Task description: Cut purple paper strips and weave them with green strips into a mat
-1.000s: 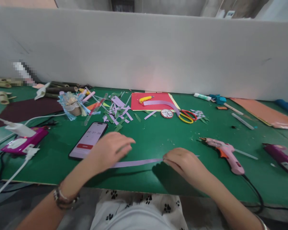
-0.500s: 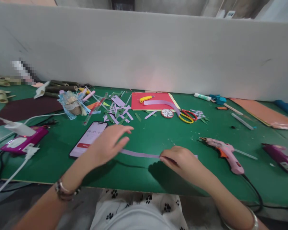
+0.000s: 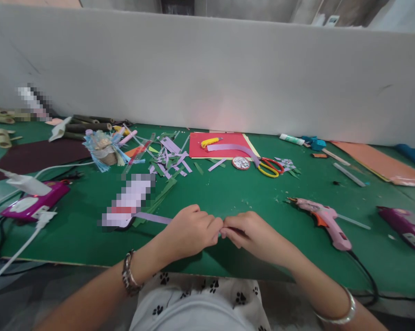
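A narrow purple paper strip (image 3: 154, 218) runs from over the phone's lower end into my left hand (image 3: 197, 230), whose fingers are closed on it. My right hand (image 3: 250, 232) meets the left fingertip to fingertip above the table front, also pinching the strip, whose end is hidden by the fingers. Just left of my hands lies the phone (image 3: 129, 202), its screen blurred out. Several green paper strips (image 3: 159, 200) lie beside the phone.
Scissors (image 3: 270, 167) and a yellow cutter (image 3: 210, 142) lie beyond my hands near red paper (image 3: 197, 149). Paper scraps (image 3: 169, 158) are heaped to their left. A pink glue gun (image 3: 323, 218) rests at right, its cord over the front edge. A purple power strip (image 3: 35, 202) is at left.
My left hand has moved right from above the phone and closed on the strip beside my right hand. The green strips and the strip's left part now show by the phone.
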A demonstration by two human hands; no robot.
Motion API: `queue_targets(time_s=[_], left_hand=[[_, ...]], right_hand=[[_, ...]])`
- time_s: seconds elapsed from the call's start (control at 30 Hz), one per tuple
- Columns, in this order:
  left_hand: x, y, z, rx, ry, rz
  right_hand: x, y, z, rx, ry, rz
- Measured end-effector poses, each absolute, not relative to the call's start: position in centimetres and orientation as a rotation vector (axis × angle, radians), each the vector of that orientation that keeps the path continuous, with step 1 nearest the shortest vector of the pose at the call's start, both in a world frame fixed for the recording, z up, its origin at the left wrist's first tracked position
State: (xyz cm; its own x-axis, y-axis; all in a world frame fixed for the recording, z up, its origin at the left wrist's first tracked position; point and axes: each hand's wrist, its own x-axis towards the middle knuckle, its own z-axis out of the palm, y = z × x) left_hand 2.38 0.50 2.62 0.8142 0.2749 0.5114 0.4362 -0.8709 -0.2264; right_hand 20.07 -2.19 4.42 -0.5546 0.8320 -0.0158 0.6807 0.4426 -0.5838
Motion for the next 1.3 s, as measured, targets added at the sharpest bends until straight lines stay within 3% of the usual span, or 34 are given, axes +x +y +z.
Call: queue_targets(time_s=[0.37,0.5,0.7,0.87,1.3], left_hand=[[-4.8,3.2,2.9,-2.527,-0.776,-0.529],[-7.8,3.5,3.8,-2.329,-1.113,-0.376],[-2.0,1.1,4.7,-2.805,-0.803,-0.724],[0.9,0.2,5.1,-3.118,-0.783,-0.577],[2.0,0.5,5.6,-3.086,-1.005,-0.322]], right_hand=[[26.1,-2.7,5.9,-1.504,-2.298,0.731],[27.2,-3.7,6.4,-1.638,-2.346,0.380],[22.9,-4.1,6.6,-1.316,-2.675,0.067],[21.7,-3.5,7.0,-1.215,-2.567,-0.031],[19.4,-1.2,5.2,-1.042,-2.538,-0.289]])
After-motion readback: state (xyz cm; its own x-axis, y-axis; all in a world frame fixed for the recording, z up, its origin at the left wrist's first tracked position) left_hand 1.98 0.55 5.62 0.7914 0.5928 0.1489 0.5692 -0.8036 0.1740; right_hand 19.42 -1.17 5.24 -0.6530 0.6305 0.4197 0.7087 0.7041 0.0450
